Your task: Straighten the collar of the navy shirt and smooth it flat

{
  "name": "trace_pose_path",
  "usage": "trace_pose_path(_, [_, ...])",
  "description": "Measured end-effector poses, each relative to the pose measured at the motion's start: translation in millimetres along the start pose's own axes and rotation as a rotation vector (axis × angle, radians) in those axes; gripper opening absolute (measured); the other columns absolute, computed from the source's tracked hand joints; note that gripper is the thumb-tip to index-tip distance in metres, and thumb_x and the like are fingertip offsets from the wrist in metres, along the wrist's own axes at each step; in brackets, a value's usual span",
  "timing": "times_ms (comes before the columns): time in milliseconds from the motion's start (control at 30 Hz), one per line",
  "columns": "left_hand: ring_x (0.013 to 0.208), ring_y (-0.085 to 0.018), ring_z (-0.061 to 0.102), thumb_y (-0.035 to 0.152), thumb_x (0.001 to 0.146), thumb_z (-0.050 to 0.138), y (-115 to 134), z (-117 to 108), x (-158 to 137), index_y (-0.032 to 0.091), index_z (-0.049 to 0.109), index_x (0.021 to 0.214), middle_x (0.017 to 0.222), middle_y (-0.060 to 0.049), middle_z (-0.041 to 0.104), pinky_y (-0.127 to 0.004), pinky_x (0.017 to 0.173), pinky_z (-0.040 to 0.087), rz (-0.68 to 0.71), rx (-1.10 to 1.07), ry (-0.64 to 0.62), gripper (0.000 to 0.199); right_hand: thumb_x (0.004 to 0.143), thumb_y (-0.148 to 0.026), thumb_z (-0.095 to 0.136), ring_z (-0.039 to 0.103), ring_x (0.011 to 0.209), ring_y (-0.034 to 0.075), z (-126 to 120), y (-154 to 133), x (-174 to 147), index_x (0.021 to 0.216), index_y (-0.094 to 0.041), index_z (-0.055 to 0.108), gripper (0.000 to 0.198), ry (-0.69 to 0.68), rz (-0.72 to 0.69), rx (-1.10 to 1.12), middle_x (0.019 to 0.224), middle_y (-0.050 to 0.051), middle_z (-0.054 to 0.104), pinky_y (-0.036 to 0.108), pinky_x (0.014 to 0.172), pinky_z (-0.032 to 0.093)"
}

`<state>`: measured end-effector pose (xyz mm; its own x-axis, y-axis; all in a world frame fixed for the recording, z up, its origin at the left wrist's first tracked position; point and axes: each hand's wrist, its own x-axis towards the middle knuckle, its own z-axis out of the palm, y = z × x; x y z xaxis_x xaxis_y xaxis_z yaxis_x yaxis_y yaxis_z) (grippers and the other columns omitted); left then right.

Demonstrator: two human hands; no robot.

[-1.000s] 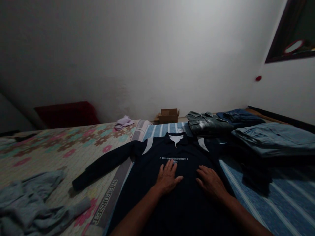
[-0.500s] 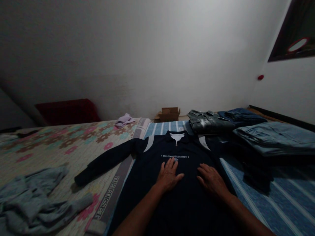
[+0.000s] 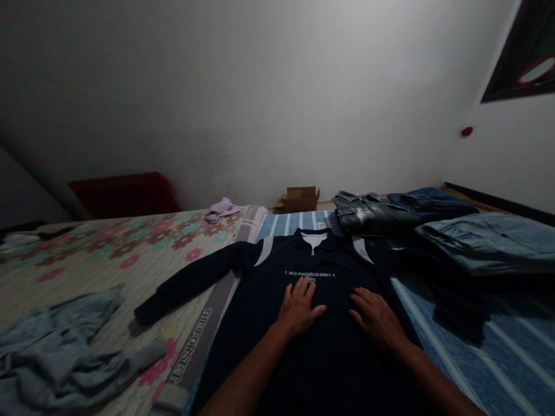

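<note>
A dark navy long-sleeved shirt with white shoulder panels, a short zip and white chest lettering lies spread flat, front up, on the bed. My left hand rests palm down on its chest, fingers apart, just below the lettering. My right hand lies flat on the shirt beside it, fingers spread. Neither hand grips the cloth. The shirt's left sleeve stretches out over the floral bedcover; the other sleeve is hidden near the folded clothes.
Folded jeans and other folded denim sit in piles at the right on a blue striped sheet. A crumpled grey garment lies at the left on the floral cover. A cardboard box, a lilac cloth and a red cushion sit by the wall.
The hands stay flat on the shirt with almost no movement. The view has drifted slightly to the left and down, so everything sits a little further right and higher.
</note>
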<state>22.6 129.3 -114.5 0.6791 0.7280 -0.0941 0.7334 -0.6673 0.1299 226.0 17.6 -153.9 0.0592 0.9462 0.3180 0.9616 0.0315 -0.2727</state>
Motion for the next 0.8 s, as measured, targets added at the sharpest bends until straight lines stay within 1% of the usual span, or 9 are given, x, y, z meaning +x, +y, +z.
trace_pose_path(367, [0.14, -0.025, 0.011, 0.059, 0.087, 0.031, 1.4, -0.4, -1.4, 0.017, 0.029, 0.142, 0.152, -0.01, 0.018, -0.048, 0.111, 0.012, 0.001, -0.017, 0.003, 0.069, 0.086, -0.032, 0.046, 0.049, 0.119, 0.027, 4.8, 1.6, -1.8, 0.113, -0.018, 0.061, 0.034, 0.039, 0.007, 0.01, 0.127, 0.013, 0.056, 0.046, 0.099, 0.038])
trace_pose_path(567, [0.14, -0.024, 0.011, 0.06, 0.087, 0.03, 0.2, 1.9, -1.3, 0.017, 0.03, 0.142, 0.152, -0.011, 0.019, -0.048, 0.111, 0.012, 0.014, -0.025, 0.013, 0.07, 0.086, -0.032, 0.046, 0.049, 0.119, 0.027, 5.6, 3.8, -2.8, 0.113, -0.018, 0.061, 0.034, 0.029, -0.003, 0.022, 0.127, 0.013, 0.056, 0.046, 0.099, 0.038])
trace_pose_path(800, [0.14, -0.025, 0.009, 0.06, 0.087, 0.03, 1.0, 0.7, -1.2, 0.018, 0.028, 0.142, 0.153, -0.01, 0.017, -0.049, 0.111, 0.011, 0.011, -0.026, -0.022, 0.069, 0.087, -0.034, 0.045, 0.049, 0.119, 0.027, 6.9, 5.8, -3.3, 0.113, -0.019, 0.06, 0.034, 0.039, -0.006, 0.031, 0.126, 0.013, 0.056, 0.046, 0.098, 0.038])
